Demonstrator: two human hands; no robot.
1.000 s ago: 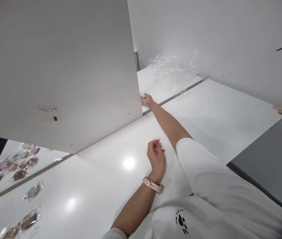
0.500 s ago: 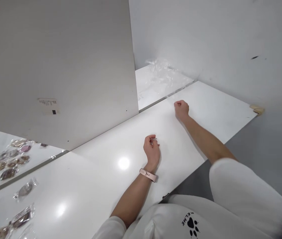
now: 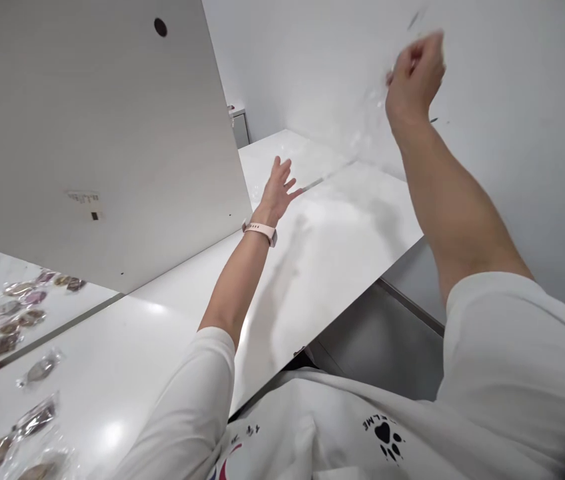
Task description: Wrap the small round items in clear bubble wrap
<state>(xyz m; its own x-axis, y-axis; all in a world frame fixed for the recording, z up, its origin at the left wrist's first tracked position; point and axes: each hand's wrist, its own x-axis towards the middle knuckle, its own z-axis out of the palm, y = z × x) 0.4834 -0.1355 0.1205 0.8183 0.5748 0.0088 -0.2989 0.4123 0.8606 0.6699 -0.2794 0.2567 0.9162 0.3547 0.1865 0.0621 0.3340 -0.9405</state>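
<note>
- At the near edge, a loose white cloth T-shirt (image 3: pixel 332 420) marked with a black paw print is seen, its short sleeves reached nearly to the elbows.
- The left forearm (image 3: pixel 235 280) is extended forward and slightly rightward over a glossy white flat tabletop (image 3: pixel 162 360); a pale pink smooth wristband (image 3: pixel 262 231) is worn at its wrist.
- The left hand (image 3: pixel 276 190) is held wide, fingers spread and pointed away, the thumb stretched to the right. Nothing is seen to be gripped by it; whether the surface beneath is touched cannot be told.
- The right arm is bent and the right forearm (image 3: pixel 455 193) raised steeply, so that the right hand (image 3: pixel 417 80) is carried well above the left, its wrist tipped slightly to the right.
- The right fingers are curled in narrowly, closed on thin, clear, crumpled plastic film (image 3: pixel 380 100). The film is blurred and faint, trailed down and to the left of the fist; its full outline cannot be told.
- Behind the left wrist, the lower right corner of a large, upright, light grey flat panel (image 3: pixel 87 120) is seen.
- Behind the right hand and the film, a plain pale grey wall (image 3: pixel 537 120) is shown.
</note>
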